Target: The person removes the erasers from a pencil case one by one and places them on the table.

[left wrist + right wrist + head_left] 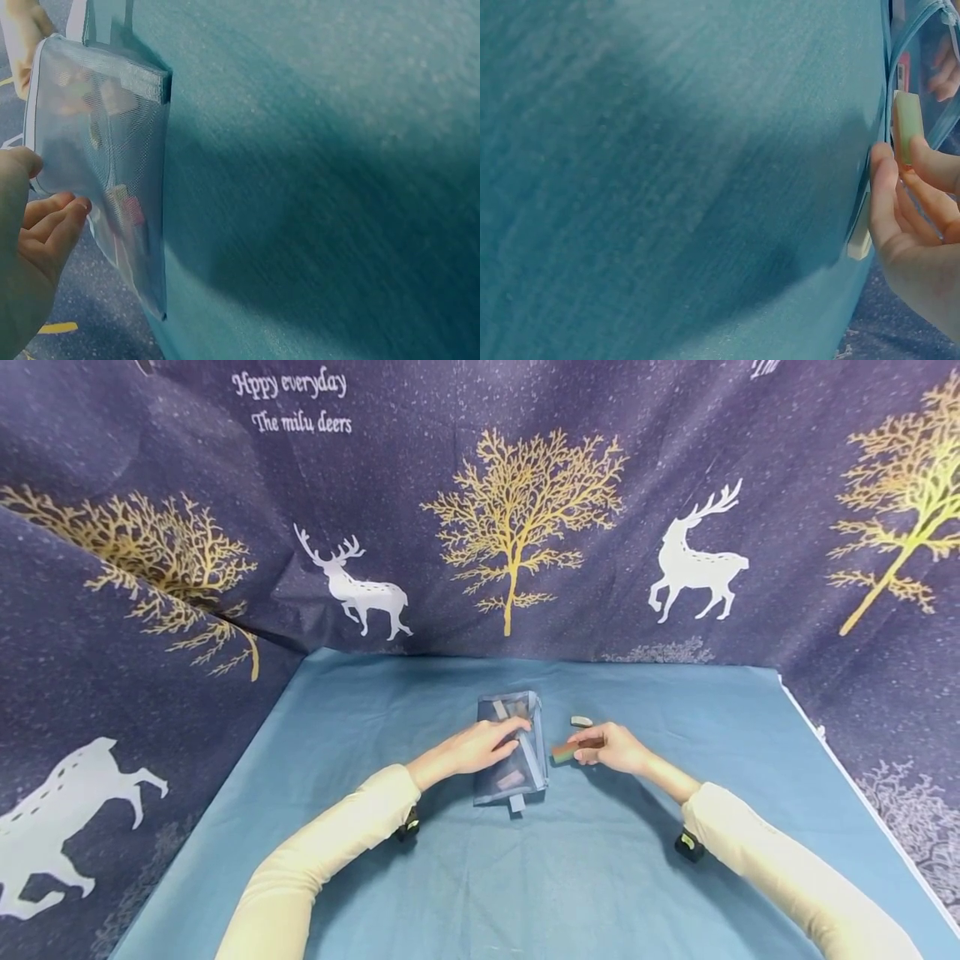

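Observation:
A translucent mesh zip pouch (491,783) lies on the blue cloth, with several small things showing through it, one of them pink (133,211). My left hand (474,748) reaches over the pouch and holds its zip-side edge between thumb and fingers. Just right of that edge, my right hand (611,750) pinches a small block-shaped eraser (562,752), orange and green from above. From the right wrist, the eraser's pale green face (908,124) shows beside the pouch opening. A second, whitish block (581,721) lies on the cloth beyond my right hand.
A pale tab (517,803) sticks out at the pouch's near end. The blue cloth (480,885) covers the table. Dark hangings (450,468) printed with deer and trees stand behind and at both sides.

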A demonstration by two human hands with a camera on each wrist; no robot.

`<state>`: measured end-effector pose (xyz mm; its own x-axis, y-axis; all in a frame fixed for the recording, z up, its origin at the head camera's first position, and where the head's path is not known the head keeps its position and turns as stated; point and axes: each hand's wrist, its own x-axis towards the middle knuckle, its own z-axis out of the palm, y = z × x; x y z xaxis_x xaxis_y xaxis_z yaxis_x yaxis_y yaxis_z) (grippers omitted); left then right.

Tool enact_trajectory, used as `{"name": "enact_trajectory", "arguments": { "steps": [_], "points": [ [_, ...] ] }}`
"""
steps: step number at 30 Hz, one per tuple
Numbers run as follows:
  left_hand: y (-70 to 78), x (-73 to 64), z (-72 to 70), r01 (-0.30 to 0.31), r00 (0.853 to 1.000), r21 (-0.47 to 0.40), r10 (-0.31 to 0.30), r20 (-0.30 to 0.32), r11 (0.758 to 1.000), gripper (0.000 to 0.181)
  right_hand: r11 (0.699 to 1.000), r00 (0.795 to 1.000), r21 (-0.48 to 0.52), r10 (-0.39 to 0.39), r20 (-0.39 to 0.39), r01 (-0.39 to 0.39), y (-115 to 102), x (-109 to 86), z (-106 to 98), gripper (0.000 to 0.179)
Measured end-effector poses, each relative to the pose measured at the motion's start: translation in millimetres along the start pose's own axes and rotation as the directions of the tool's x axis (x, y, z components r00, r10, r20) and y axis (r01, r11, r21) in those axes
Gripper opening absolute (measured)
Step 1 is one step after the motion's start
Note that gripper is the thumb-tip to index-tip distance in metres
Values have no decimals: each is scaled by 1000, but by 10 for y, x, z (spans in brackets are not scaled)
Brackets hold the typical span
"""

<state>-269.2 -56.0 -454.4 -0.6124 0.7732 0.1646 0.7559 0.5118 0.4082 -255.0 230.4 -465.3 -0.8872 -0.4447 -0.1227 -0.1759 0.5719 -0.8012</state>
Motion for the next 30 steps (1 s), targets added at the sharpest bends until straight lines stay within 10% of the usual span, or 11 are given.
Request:
{"name": "enact_trajectory", "arguments": {
  "steps": [30],
  "points": [
    [-31,2,15,-16,1000,-2,16,-1,1000,36,986,1000,-163,27,1,-26,73,-69,-87,31]
  ]
}}
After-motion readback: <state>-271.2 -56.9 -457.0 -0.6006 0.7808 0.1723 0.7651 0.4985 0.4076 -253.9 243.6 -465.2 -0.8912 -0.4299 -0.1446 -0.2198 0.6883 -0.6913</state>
